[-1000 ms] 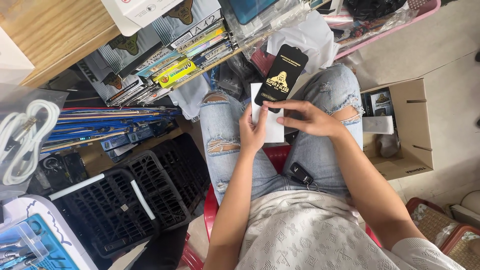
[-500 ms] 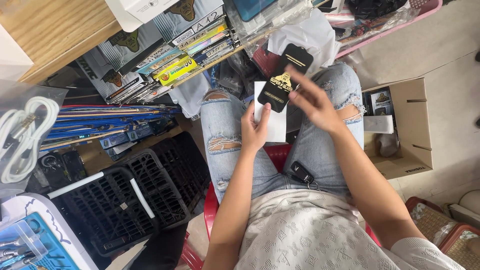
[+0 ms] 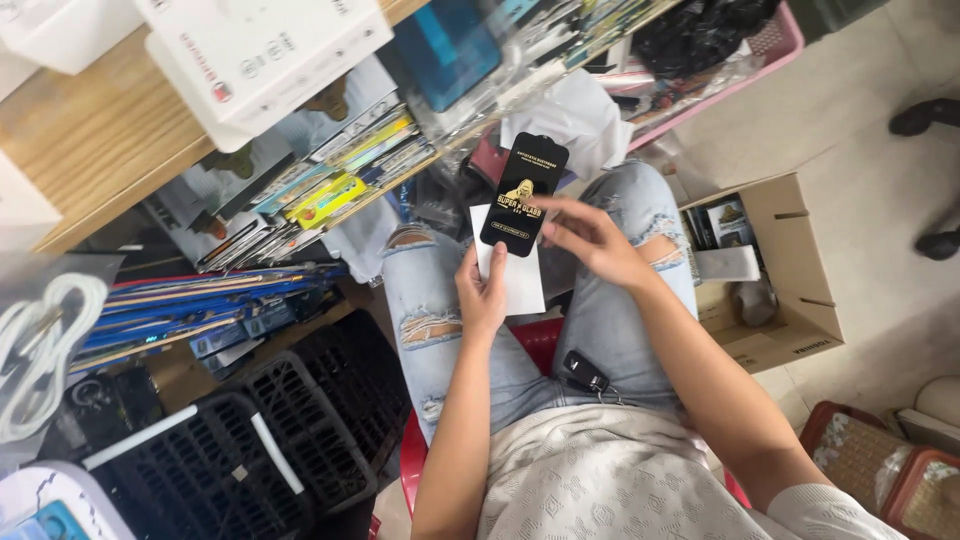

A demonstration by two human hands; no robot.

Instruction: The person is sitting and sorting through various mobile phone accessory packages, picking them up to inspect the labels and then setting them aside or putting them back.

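A brown cardboard box (image 3: 790,290) stands open well to the right of the right hand, with small packets inside. Black slatted plastic crates (image 3: 250,450) lie below and to the left of the left hand. The left hand (image 3: 484,295) grips a white rectangular paper sleeve (image 3: 520,280) from below, thumb pressed on its front. The right hand (image 3: 590,240) pinches the side edge of a black glossy rectangular screen-protector pack (image 3: 524,195), which overlaps the sleeve's top, just above the left hand. A small black key fob (image 3: 585,370) rests on the lap, below both hands.
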